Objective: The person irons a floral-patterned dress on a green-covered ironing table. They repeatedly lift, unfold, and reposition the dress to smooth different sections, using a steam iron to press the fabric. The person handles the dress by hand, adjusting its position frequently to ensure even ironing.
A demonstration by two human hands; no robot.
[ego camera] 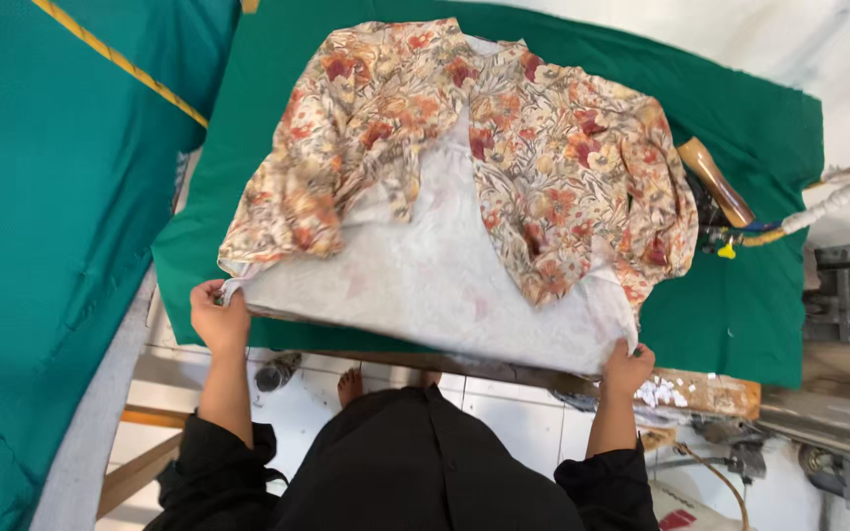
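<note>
Floral garment (504,177) lies spread on green bench (740,315), hem at near edge; left hand (218,317) & right hand (627,369) each pinch a hem corner

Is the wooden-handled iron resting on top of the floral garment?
No, the wooden-handled iron lies on the green padded table, beside the floral garment.

One view only, head cam, so no overlap w/ any other view. Looks steeply down from above the person's own body: black clothes fill bottom centre, a bare foot (349,384) on floor tiles below. Faces forward over the green table (740,324), whose near edge runs approx across mid-frame, tilted a bit clockwise. Close range: both hands, left hand (218,317) and right hand (628,368), at arm's reach. Garment (464,187) fills upper centre. Iron (715,182) near right edge.
</note>
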